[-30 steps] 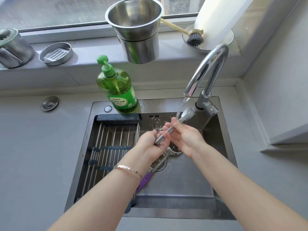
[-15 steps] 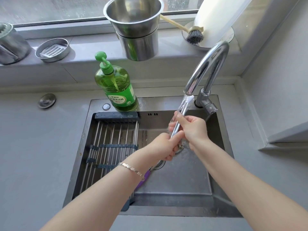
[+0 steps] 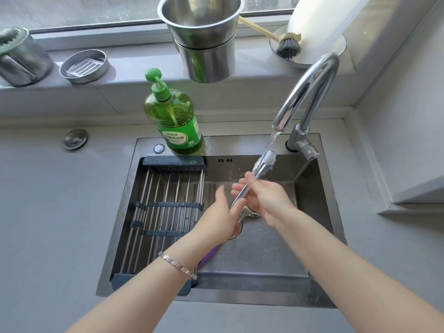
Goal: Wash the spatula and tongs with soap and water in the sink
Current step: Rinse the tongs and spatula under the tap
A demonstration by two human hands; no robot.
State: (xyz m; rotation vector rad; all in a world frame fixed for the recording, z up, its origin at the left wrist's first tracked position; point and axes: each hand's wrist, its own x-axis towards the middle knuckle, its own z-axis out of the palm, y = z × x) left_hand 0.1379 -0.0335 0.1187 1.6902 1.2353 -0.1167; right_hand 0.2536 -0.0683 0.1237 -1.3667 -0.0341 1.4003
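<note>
Rinsing step, by the look of it. Tongs (image 3: 260, 168) held slanted over the sink (image 3: 259, 258), tips up in the stream from the tap (image 3: 307, 92). Left hand (image 3: 222, 213) wraps the lower end. Right hand (image 3: 269, 200) pinches the shaft higher up, fingers curled on it. Spatula (image 3: 208, 257) lies on the basin floor under the left wrist, purple handle showing. Soap bottle (image 3: 177, 121) stands on the back rim, near the rack (image 3: 168, 203).

Risks: wet metal, possibly soapy, could slide through either grip and drop onto the spatula. Water striking the tips this high may spray past the rim onto the counter. Whether suds remain on the tongs, cannot tell.
</note>
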